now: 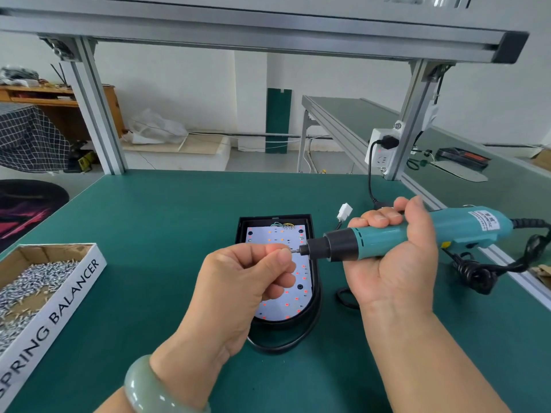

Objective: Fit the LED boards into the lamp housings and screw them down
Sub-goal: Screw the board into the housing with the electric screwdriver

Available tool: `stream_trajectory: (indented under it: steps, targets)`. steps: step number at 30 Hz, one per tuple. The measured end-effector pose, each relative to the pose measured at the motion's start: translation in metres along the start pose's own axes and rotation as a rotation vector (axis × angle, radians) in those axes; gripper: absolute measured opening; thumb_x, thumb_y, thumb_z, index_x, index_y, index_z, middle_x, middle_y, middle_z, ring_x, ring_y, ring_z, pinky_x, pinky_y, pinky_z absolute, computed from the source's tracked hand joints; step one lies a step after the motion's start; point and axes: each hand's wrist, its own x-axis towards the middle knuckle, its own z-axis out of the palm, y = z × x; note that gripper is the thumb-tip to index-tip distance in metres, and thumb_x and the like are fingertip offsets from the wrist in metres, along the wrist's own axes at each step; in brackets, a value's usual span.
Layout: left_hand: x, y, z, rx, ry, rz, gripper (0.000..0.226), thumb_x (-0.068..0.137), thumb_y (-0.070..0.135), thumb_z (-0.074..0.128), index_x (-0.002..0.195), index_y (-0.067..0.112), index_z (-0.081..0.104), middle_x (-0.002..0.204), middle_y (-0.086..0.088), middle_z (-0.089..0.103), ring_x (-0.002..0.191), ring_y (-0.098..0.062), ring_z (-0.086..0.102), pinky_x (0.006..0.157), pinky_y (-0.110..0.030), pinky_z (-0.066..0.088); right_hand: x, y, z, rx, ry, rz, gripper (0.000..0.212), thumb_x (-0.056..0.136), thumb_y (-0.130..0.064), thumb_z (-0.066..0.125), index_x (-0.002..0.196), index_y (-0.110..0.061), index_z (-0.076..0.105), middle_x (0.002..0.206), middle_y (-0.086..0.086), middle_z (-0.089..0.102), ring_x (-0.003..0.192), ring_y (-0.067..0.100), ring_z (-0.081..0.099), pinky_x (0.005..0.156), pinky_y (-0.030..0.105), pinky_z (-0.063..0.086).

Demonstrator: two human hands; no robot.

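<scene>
"SPRING BALANCER" on white cardboard box [64,305], screwdriver label [484,221] unreadable

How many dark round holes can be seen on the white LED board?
3. One hole at the far left corner, one at the far right corner, one by the right edge, nearer. The left hand may hide more.

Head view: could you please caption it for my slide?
Left hand pinches a screw against the screwdriver gripped by the right hand, above the LED board.

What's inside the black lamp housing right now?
A white LED board lies in the lamp housing, wires at its far end. The left hand, pinching the bit of the screwdriver, covers the board's middle.
</scene>
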Motion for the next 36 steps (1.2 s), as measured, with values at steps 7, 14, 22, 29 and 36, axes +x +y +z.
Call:
stream_trajectory:
  steps: [7, 14, 22, 29, 36]
  targets:
    - [0.002, -0.002, -0.001, 0.062, -0.058, 0.045, 0.009, 0.066, 0.023, 0.077, 0.073, 0.028, 0.078, 0.070, -0.008, 0.073, 0.059, -0.013, 0.067, 0.053, -0.017, 0.050, 0.000, -0.002, 0.000, 0.002, 0.003, -0.007, 0.021, 0.094, -0.025, 0.055, 0.075, -0.019, 0.049, 0.058, -0.010, 0.043, 0.049, 0.006, 0.045, 0.055, 0.019, 0.044]
    - [0.025, -0.003, -0.033, 0.313, 0.281, 0.068, 0.044, 0.076, 0.041, 0.072, 0.112, 0.017, 0.068, 0.090, 0.005, 0.074, 0.081, -0.010, 0.068, 0.074, -0.024, 0.047, 0.006, -0.006, -0.003, -0.016, 0.022, -0.042, 0.024, 0.094, -0.025, 0.056, 0.071, -0.020, 0.049, 0.058, -0.010, 0.043, 0.049, 0.007, 0.045, 0.058, 0.021, 0.044]
    - [0.055, -0.009, -0.018, 0.906, 0.034, -0.230, 0.048, 0.062, 0.032, 0.086, 0.096, 0.015, 0.056, 0.088, 0.001, 0.061, 0.076, -0.016, 0.059, 0.066, -0.032, 0.052, 0.013, -0.002, -0.010, -0.179, 0.042, -0.023, 0.020, 0.093, -0.021, 0.058, 0.078, -0.022, 0.045, 0.056, -0.010, 0.044, 0.048, 0.008, 0.044, 0.055, 0.020, 0.043]
    - [0.064, -0.007, -0.005, 1.048, 0.000, -0.277, 0.043, 0.060, 0.034, 0.087, 0.067, 0.010, 0.052, 0.063, -0.001, 0.048, 0.054, -0.018, 0.042, 0.049, -0.023, 0.033, 0.013, 0.005, -0.014, -0.344, -0.080, -0.037, 0.027, 0.092, -0.011, 0.057, 0.068, -0.023, 0.053, 0.055, -0.007, 0.043, 0.046, 0.010, 0.041, 0.050, 0.021, 0.039]
    - [0.063, -0.004, 0.005, 1.246, -0.006, -0.201, 0.052, 0.065, 0.040, 0.083, 0.065, 0.013, 0.038, 0.061, 0.001, 0.039, 0.050, -0.014, 0.035, 0.043, -0.024, 0.026, 0.009, 0.014, -0.014, -0.466, -0.182, -0.086, 0.015, 0.079, -0.014, 0.064, 0.073, -0.018, 0.052, 0.056, -0.003, 0.043, 0.046, 0.014, 0.042, 0.048, 0.022, 0.041]
